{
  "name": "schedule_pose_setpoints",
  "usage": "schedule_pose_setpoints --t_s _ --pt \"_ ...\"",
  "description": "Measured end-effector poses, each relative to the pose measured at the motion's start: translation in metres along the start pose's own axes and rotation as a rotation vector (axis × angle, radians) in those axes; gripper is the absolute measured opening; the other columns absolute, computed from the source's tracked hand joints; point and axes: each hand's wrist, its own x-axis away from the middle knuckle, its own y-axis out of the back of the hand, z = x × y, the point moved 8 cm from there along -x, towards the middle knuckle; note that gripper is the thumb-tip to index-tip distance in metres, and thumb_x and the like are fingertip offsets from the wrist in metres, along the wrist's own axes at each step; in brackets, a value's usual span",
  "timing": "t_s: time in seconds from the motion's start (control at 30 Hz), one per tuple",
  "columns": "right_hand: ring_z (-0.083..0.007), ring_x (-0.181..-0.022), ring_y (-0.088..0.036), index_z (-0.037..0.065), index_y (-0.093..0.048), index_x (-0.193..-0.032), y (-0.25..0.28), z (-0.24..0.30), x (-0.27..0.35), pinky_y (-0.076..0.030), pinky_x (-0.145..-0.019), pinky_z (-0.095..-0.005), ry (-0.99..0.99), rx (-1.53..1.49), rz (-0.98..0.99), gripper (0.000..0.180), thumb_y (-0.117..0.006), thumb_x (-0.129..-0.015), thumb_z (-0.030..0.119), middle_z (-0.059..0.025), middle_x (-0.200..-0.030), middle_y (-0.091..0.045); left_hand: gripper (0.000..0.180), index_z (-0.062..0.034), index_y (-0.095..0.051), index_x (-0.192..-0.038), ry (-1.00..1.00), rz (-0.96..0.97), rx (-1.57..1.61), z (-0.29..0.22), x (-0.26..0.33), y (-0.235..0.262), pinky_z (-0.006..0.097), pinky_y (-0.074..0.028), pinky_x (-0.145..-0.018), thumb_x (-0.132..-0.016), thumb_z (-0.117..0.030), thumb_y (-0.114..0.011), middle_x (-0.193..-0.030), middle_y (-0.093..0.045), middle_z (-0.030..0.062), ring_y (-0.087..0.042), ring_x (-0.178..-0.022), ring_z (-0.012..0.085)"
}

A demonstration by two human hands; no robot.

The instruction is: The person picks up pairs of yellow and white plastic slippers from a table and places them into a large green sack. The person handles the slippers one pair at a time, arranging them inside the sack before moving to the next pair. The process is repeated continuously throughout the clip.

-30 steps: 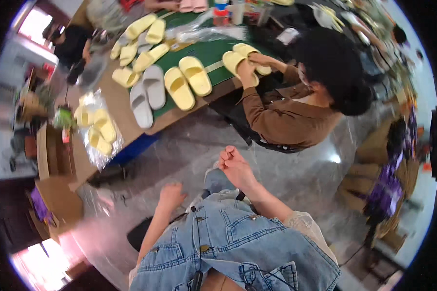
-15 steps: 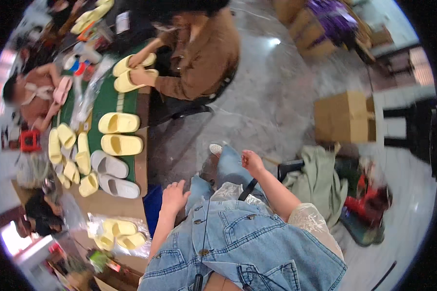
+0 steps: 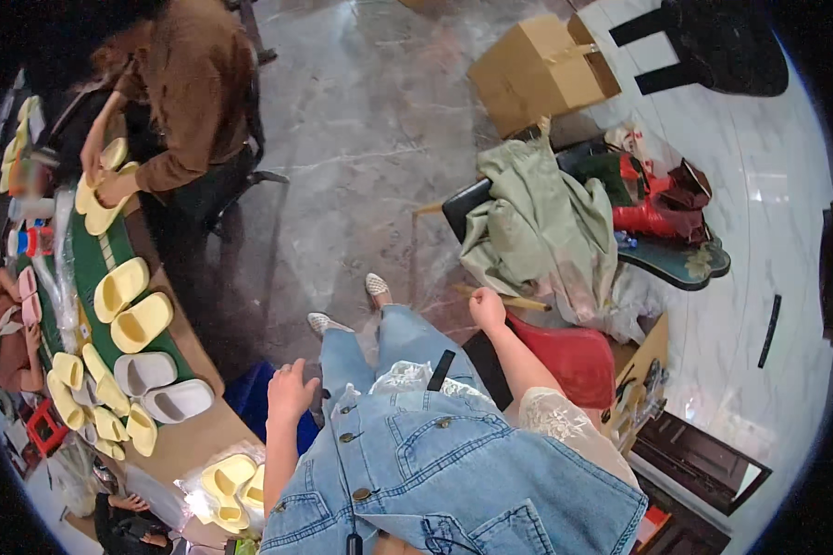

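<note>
Left of the loosely spread, empty left hand, grey open-toed foam slippers lie side by side, presumably as a pair; the right hand curls, seemingly empty.

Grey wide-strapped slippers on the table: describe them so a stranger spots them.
A long brown table, partly green-topped, runs along the picture's left. By its right-hand edge, just below two pale-yellow wide-strapped slippers, lie the two grey slippers, side by side. Their grey sets them apart from the yellow neighbours.
</note>
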Motion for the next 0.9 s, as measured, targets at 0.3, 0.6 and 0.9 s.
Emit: schedule_pose_setpoints --t_s 0.3,0.6,0.9 --pt "-0.0255 -0.108 -0.061 0.014 -0.073 -0.097 -0.042 -0.151 -0.076 -0.047 -0.081 -0.0483 -0.216 1.010 0.410 0.022 -0.057 -0.087 0.024 -0.0097 -0.111 -0.067 0.048 -0.0059 -0.057 -0.119 -0.114 0.151 -0.060 -0.078 -0.032 -0.057 0.045 -0.049 -0.085 -0.078 -0.028 -0.072 -0.105 -0.064 0.0180 -0.060 -0.099 0.0372" --pt "-0.0230 -0.080 -0.069 0.018 -0.073 -0.104 -0.017 -0.215 -0.081 -0.050 -0.054 -0.0496 -0.106 1.202 0.725 0.031 -0.050 -0.091 0.034 -0.0021 -0.100 -0.071 0.048 -0.0064 -0.058 -0.118 -0.057 0.081 -0.049 -0.069 -0.027 -0.075 0.046 -0.048 -0.085 -0.078 -0.029 -0.071 -0.106 -0.064 0.0186 -0.061 -0.100 0.0364" --pt "-0.0217 -0.086 -0.071 0.013 -0.074 -0.103 -0.050 -0.114 -0.105 -0.055 -0.058 -0.0460 0.132 1.205 0.766 0.030 -0.066 -0.077 0.026 -0.0029 -0.101 -0.072 0.047 -0.0056 -0.060 -0.115 0.014 0.069 -0.016 -0.039 -0.007 -0.087 0.046 -0.049 -0.084 -0.077 -0.030 -0.072 -0.104 -0.064 0.0185 -0.061 -0.099 0.0364"
